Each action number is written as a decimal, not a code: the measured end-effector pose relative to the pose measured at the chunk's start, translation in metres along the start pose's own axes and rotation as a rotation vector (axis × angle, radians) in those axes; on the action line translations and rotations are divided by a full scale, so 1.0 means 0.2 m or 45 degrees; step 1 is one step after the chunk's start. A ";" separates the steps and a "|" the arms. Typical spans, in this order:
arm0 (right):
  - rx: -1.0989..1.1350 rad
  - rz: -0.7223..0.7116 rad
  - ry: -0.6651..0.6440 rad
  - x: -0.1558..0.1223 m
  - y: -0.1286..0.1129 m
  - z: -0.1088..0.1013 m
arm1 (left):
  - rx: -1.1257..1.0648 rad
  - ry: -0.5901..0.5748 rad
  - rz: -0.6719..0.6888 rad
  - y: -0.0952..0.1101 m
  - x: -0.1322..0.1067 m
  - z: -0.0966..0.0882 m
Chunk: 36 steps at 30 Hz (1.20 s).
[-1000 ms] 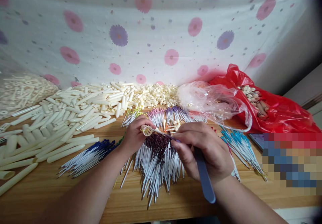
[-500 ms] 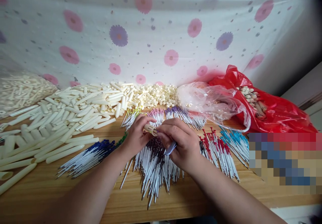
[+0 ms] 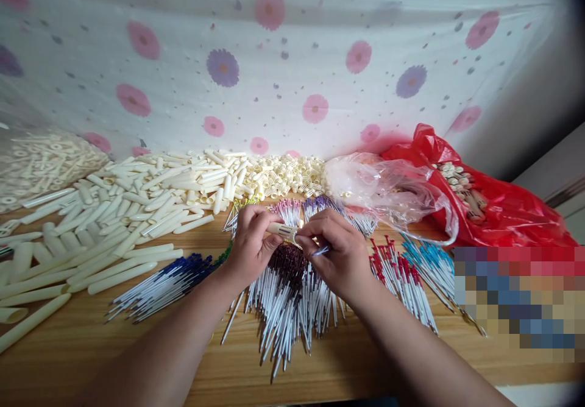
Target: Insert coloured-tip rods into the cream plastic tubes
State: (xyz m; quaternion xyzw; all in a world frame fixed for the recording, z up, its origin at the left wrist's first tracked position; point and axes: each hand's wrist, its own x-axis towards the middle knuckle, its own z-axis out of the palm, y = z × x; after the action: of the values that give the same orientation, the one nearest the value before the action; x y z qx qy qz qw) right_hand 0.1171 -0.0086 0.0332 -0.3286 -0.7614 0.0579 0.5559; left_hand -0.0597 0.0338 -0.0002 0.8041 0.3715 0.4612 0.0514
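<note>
My left hand (image 3: 251,242) is closed round a cream slotted pen barrel (image 3: 281,230), its slotted end turned to the right. At that end, the fingertips of my right hand (image 3: 336,245) are pinched together. From under my right fingers pokes a thin bluish-grey piece (image 3: 321,250); its kind is not clear. Below both hands lies a fanned pile of white pen refills with dark maroon tops (image 3: 287,291). Blue-topped refills (image 3: 159,288) lie left of my left wrist, red-topped refills (image 3: 402,279) right of my right hand.
Cream pen tubes (image 3: 155,194) cover the table's left and back. Small slotted cream parts (image 3: 287,175) are heaped behind my hands. A clear plastic bag (image 3: 388,187) and a red bag (image 3: 512,206) holding cream pieces stand back right. Turquoise-topped refills (image 3: 429,261) lie at the right.
The barrel has turned more side-on, showing its slots. My right hand has shifted slightly, and less of the bluish-grey piece shows. The camera view has moved a little.
</note>
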 end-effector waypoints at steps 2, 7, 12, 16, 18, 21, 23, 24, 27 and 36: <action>0.030 0.051 -0.008 0.00 0.00 0.00 | 0.066 0.027 0.004 0.00 0.00 0.00; 0.108 0.214 0.029 0.00 0.01 0.03 | 0.231 0.108 0.041 -0.01 0.00 0.01; 0.172 0.365 0.095 -0.02 0.01 0.06 | 0.356 0.184 0.062 -0.02 0.00 0.01; 0.249 0.392 0.064 -0.03 0.01 0.09 | 0.410 0.222 0.058 -0.03 0.00 0.01; 0.290 0.398 0.004 -0.02 0.03 0.07 | 0.404 0.215 0.055 -0.04 0.00 0.01; 0.089 0.526 -0.143 0.03 0.15 -0.04 | 0.317 0.176 -0.011 -0.06 0.00 0.02; -0.419 0.759 -0.258 0.05 0.29 -0.16 | 0.219 0.155 -0.095 -0.09 0.00 0.02; -0.767 0.903 -0.387 0.05 0.37 -0.22 | 0.175 0.156 -0.134 -0.10 0.01 0.02; -1.025 1.120 -0.526 0.03 0.57 -0.35 | 0.095 0.175 -0.205 -0.13 0.01 0.03; -1.230 1.323 -0.753 -0.05 0.70 -0.27 | 0.049 0.120 -0.262 -0.13 0.01 0.04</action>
State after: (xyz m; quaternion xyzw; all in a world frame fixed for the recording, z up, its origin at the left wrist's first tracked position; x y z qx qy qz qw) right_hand 0.2270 0.0794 -0.0175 -0.8213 -0.5670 0.0582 0.0254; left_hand -0.0676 0.0558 -0.0149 0.7400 0.4628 0.4838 0.0654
